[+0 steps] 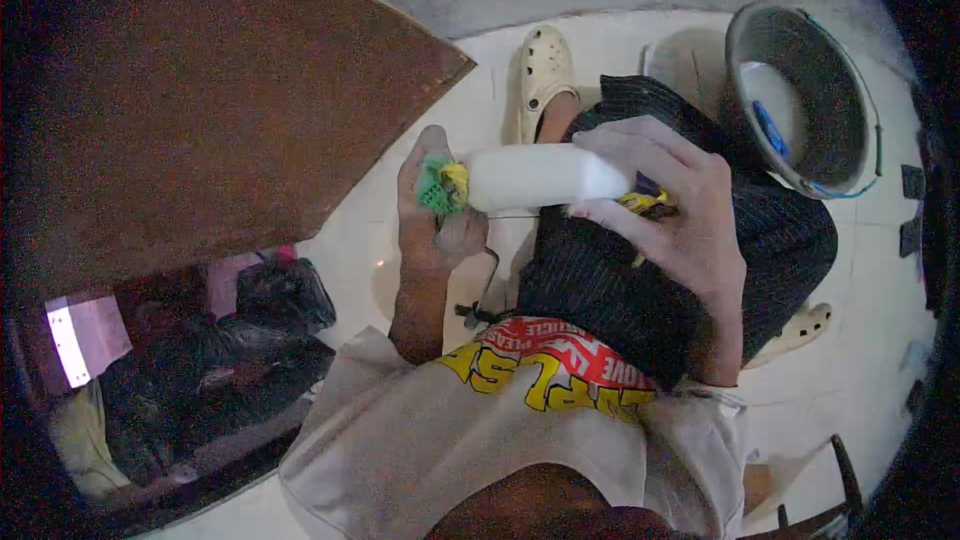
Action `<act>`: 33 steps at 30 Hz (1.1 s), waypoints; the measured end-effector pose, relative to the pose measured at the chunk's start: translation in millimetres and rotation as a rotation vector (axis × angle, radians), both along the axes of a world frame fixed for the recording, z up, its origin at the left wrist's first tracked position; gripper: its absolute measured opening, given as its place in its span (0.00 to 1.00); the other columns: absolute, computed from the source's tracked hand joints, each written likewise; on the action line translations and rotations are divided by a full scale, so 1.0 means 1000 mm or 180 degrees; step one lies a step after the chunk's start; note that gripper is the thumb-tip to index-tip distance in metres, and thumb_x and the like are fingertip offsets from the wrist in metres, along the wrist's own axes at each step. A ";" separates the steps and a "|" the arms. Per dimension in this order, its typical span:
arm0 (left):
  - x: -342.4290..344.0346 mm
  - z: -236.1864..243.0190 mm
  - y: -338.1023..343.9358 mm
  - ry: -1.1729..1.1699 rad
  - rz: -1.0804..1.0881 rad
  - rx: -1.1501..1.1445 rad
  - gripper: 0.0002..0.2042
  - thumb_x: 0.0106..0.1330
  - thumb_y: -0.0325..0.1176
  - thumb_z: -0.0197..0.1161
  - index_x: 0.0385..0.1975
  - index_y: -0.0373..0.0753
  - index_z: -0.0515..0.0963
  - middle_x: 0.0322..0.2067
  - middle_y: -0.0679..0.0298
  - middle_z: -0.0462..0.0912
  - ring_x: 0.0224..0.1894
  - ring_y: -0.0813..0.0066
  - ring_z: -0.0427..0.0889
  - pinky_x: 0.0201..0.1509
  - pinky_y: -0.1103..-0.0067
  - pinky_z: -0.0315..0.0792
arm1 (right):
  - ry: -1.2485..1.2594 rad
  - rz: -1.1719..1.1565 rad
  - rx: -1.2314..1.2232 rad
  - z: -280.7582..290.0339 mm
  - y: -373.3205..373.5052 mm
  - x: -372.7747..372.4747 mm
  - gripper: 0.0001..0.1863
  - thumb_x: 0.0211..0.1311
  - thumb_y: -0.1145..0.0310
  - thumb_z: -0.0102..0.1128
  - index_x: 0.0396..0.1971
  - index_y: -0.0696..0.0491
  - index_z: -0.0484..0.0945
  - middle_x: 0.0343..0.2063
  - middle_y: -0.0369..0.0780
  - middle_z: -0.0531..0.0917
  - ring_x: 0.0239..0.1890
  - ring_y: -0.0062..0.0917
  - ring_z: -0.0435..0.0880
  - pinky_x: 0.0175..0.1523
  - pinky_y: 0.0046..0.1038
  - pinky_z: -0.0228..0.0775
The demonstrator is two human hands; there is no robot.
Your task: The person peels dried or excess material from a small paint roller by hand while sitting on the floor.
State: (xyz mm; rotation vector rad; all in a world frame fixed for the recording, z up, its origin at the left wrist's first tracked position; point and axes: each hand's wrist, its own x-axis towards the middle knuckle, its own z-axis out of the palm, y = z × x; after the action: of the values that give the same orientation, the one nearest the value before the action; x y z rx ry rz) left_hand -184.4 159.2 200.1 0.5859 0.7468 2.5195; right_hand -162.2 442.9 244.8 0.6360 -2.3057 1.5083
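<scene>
A smooth white bottle point(535, 177) lies sideways in front of me, above my lap. My right hand point(670, 200) is closed around its right end, with the thumb below and the fingers above. A yellow and dark patch point(650, 202) shows between the thumb and fingers; I cannot tell whether it belongs to the bottle. At the bottle's left end, my left hand point(430, 215) is closed around a crumpled green and yellow scrubbing sponge point(443, 186). The sponge sits right up against the bottle, and some left fingers are hidden.
A grey bucket point(735, 90) with a blue object point(770, 128) inside stands at the far right. A brown wooden panel point(220, 110) fills the upper left, with dark plastic bags point(230, 360) beneath it. The pale tiled floor point(480, 60) surrounds my cream clogs point(547, 70).
</scene>
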 end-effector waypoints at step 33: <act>0.008 0.057 0.088 0.0415 0.1822 -0.2496 0.05 0.72 0.31 0.55 0.40 0.37 0.69 0.28 0.60 0.81 0.25 0.83 0.80 0.22 0.85 0.74 | 0.0265 -0.1028 -0.0412 0.042 -0.023 0.045 0.20 0.50 0.68 0.72 0.44 0.51 0.79 0.37 0.41 0.79 0.36 0.35 0.84 0.38 0.31 0.77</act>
State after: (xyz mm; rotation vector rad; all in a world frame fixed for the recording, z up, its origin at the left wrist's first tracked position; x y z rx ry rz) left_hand -176.4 246.8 257.4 0.2691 2.0448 2.3467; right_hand -117.4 419.6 287.0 0.2698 -2.1058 1.4327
